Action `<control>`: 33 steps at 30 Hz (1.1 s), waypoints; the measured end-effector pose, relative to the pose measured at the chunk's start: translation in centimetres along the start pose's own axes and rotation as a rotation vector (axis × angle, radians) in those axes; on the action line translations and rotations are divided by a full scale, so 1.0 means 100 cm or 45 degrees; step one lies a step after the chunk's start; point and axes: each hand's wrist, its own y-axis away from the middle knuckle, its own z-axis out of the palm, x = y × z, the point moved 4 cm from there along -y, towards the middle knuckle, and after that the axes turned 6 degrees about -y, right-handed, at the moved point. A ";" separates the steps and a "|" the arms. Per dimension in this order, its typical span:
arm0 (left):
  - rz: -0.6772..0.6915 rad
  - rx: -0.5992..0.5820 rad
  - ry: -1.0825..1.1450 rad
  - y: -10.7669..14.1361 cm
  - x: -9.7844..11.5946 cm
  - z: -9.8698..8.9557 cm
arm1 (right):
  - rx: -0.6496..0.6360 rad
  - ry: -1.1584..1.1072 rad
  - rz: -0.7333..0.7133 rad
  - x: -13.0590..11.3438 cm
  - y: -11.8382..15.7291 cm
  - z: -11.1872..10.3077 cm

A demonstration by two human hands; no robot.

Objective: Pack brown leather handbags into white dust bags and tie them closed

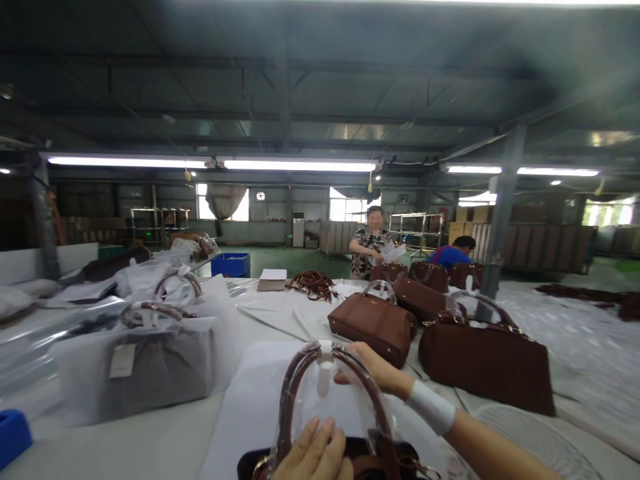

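Observation:
A brown handbag stands close in front of me at the bottom edge, mostly cut off. Its two upright handles are wrapped in clear plastic, with a white band joining them at the top. My right hand reaches in from the right, a white band round its wrist, and its fingers curl round the upper right of the handles. Low between the handles, my left hand lies with outstretched fingers against the plastic. Under the bag spreads a white sheet.
Left stands a handbag in a translucent cover with a tag. Several brown handbags sit right. Straps and a paper stack lie farther back, near a blue bin. Two people work beyond the table.

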 end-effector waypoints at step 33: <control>-0.268 -1.712 0.432 -0.063 -0.056 0.031 | -0.427 -0.216 0.216 -0.036 0.023 -0.010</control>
